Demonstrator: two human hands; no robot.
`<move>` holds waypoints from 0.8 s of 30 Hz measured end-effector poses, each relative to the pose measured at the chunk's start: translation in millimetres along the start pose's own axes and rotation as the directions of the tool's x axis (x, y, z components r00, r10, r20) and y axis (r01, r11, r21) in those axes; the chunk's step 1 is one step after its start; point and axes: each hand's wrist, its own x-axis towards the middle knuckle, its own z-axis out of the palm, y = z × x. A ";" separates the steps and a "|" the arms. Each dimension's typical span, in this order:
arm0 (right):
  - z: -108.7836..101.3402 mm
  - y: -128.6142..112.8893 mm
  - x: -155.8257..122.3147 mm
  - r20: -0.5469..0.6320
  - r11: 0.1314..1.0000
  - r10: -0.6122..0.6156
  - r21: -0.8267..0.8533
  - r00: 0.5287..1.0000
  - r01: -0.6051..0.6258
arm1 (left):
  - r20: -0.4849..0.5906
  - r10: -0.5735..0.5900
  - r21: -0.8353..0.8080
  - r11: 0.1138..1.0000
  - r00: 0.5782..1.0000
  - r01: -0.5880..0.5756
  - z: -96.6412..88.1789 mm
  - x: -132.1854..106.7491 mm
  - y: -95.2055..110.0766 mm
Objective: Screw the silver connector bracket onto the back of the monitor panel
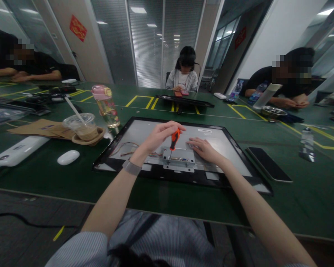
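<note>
Monitor (144,135), face down with its grey back plate up, lies on the green surface (44,178) directly in front of you, its black frame near the surface's front edge. Beside it to the right sits a dark phone (268,164). To the left, apart from the frame, are a lidded drink cup (82,126) and a white mouse (68,157).

Metal housing (180,157) is mounted low on the back plate, near its middle; a row of connector ports shows on its front. Loose wires (125,146) run across the plate to its left.

Your right hand (204,148) lies flat, fingers spread and holding nothing, on the plate and touching the housing's upper right corner. Your left hand (161,135) is closed round the orange handle of the screwdriver (174,139), which stands nearly upright with its tip down at the housing's left edge.

Judgement: the step in hand is turning a screw at the housing's left side. The screw itself is too small to see, and whether it goes in or out cannot be told. The next move calls for the shaft kept upright on the screw head, with steady downward pressure, and the flat hand bracing the housing.
</note>
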 end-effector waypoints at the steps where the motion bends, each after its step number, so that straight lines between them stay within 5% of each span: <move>1: 0.1 0.2 0.1 0.000 1.000 -0.003 0.001 1.000 0.003 | -0.010 0.024 0.037 0.999 1.000 -0.023 -0.5 -0.1 -0.1; 6: -0.1 0.2 0.3 0.005 1.000 0.002 -0.003 1.000 -0.002 | -0.002 0.039 0.103 0.994 0.999 -0.039 -0.1 -1.3 2.1; 15: 0.0 0.2 0.2 0.000 1.000 0.011 -0.008 1.000 -0.011 | 0.104 -0.071 -0.112 0.990 0.992 0.083 0.7 -2.4 3.8; 24: -2.0 -1.8 -0.4 0.014 1.000 0.029 -0.007 0.999 -0.029 | 0.033 -0.034 0.062 0.998 0.999 0.032 1.7 -3.2 8.5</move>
